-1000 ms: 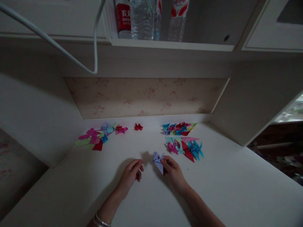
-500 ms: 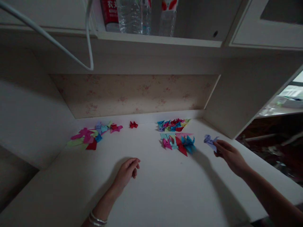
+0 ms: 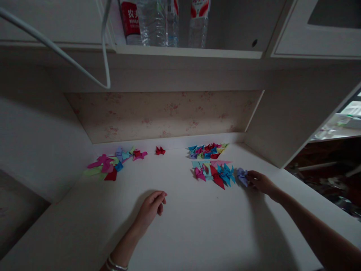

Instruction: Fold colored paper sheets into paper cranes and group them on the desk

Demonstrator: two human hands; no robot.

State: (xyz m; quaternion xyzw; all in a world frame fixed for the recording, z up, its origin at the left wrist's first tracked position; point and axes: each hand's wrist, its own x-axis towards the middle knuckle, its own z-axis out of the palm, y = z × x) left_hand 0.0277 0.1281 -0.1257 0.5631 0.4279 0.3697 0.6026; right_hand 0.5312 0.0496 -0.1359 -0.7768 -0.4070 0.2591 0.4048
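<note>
Fingers [image 3: 252,173]: right hand [image 3: 262,183] pinches lavender origami figure [image 3: 241,177] just right of blue origami figure [image 3: 226,174]; left hand [image 3: 151,206] half-open, apparently empty; light grip advisable for folds

Floral wallpaper [image 3: 166,114] and white cabinets [image 3: 318,45] suggest a home.

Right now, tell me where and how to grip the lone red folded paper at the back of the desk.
Pinch the red folded paper lightly by one of its two points, which seem to stick up. Come from the front, probably with the left hand: the white back strip runs close behind it, and the right hand has its fingers on the purple paper.
</note>
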